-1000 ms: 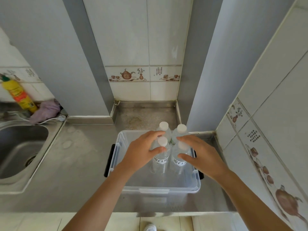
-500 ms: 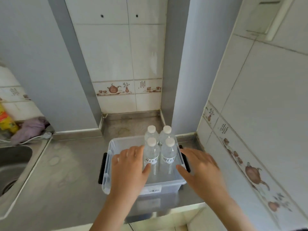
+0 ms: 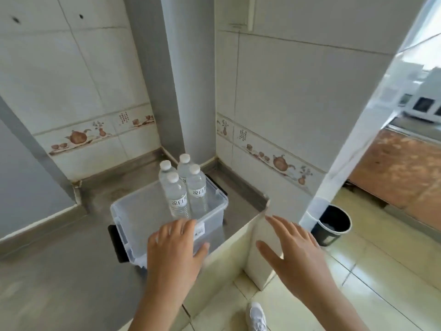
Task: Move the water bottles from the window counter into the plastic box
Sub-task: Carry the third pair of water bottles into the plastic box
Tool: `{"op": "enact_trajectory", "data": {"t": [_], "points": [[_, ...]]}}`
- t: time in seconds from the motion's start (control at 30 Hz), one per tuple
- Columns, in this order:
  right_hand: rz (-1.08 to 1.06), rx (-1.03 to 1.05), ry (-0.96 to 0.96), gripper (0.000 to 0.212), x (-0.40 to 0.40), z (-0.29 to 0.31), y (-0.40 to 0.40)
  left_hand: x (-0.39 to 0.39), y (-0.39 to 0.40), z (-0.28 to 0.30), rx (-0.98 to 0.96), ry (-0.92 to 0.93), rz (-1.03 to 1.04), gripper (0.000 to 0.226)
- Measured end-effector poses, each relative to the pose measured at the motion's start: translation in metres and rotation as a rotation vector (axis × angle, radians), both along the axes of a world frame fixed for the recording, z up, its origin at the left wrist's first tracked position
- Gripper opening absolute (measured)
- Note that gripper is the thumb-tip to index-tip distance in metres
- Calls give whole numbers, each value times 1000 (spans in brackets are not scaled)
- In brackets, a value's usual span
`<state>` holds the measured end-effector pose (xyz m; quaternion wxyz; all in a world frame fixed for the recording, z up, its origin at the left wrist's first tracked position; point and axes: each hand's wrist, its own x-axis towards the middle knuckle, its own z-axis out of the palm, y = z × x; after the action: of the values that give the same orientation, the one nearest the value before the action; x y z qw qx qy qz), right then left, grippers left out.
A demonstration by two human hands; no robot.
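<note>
Steel counter (image 3: 59, 271), black bin (image 3: 333, 224) on floor, teapot-patterned wall tiles (image 3: 281, 161)

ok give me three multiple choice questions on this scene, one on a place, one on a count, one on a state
1. Where do the bottles stand?
A. in the sink
B. in the box
C. on the floor

2. How many bottles show?
A. two
B. four
C. six

3. What is the right hand doing?
A. gripping a bottle
B. holding a lid
C. open, holding nothing

Answers:
1 B: they stand upright, clustered at the far right corner inside the clear box.
2 B: four white caps can be counted.
3 C: its fingers are spread over the counter edge, off the box; the left hand hovers open over the box's near rim.
</note>
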<state>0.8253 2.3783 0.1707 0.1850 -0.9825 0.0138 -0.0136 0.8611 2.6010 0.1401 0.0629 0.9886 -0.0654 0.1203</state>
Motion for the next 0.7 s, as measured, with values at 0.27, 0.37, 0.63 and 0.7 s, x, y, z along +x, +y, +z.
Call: {"op": "enact_trajectory", "data": {"t": [0.27, 0.37, 0.63, 0.7], "points": [[-340, -23, -57, 63, -79, 3, -55, -12, -75, 13, 19, -35, -287, 57], [-465, -34, -92, 64, -104, 0, -84, -17, -118, 15, 25, -27, -402, 56], [-736, -77, -108, 65, -192, -4, -196, -54, -276, 5, 59, -16, -694, 54], [-800, -72, -89, 66, -219, -4, -230, -72, -322, 4, 67, -24, -776, 54]]}}
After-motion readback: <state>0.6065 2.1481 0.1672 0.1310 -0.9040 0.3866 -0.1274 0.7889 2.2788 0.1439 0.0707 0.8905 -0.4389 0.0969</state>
